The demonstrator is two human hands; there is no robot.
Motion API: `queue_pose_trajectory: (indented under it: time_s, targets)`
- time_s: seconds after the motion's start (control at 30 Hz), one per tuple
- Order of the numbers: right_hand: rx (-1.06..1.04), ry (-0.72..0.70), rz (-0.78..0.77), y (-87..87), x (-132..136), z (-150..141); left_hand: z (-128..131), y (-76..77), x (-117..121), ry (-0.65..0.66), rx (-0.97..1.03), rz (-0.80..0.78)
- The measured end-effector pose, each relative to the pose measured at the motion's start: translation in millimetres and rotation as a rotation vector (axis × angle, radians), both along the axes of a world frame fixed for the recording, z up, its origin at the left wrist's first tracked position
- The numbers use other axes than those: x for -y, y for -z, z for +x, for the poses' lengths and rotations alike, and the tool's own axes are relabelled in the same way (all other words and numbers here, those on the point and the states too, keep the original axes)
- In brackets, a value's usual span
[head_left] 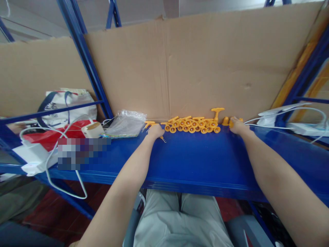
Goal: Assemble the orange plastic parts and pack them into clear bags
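The left hand [156, 131] is at the rear part of the blue table [195, 157], its fingers bent down among some yellow corkscrews [149, 122]. Two of their metal spirals show to the left of these fingers, and another metal spiral [163, 139] comes out just at their right, nearer to the person. Whether the left fingers are clamped on a corkscrew, I cannot tell.

The right hand [238, 127] reaches equally far back. Its fingers are curled at small yellow pieces; I cannot tell if they are closed on one. Just left of them is a yellow cup [225, 121], and a little further left a yellow T-shaped handle [218, 115] stands upright.

Between the two hands lies the yellow pile [191, 124], with many round open ends facing the person. Its left end is near the left fingers. Behind all the fingers, the cardboard wall [218, 65] limits the room closely. Toward the person, a broad stretch of blue surface lies between the fingers and the front edge [195, 188]. Left of the left fingers is a clear plastic bag [125, 125]; right of the right fingers, a white bundle [269, 118].
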State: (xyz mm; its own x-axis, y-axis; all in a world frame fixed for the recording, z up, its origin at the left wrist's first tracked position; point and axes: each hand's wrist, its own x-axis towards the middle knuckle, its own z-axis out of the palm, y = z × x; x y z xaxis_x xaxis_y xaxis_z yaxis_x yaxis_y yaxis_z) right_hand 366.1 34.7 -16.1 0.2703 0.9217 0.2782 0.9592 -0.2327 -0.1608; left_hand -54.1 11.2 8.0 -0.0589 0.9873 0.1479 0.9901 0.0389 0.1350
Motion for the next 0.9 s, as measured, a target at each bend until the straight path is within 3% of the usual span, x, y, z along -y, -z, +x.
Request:
queue_pose_trajectory:
  time_s: [0.33, 0.5, 0.73, 0.9]
  targets:
    - [0.056, 0.045, -0.124, -20.0, 32.7, -19.4, 0.6, -0.7, -0.7, -0.007, 0.001, -0.023]
    - [-0.014, 0.04, -0.095, -21.5, 43.3, -24.6, 0.4, -0.7, -0.2, 0.002, -0.017, -0.007]
    - [0.002, 0.007, -0.058, -23.6, 32.5, -16.1, -0.3, -4.9, 2.5, 0.022, -0.035, -0.002]
    - [-0.041, -0.115, -0.003, -24.3, 18.3, -0.6, -2.6, -14.4, 8.6, -0.017, -0.067, 0.023]
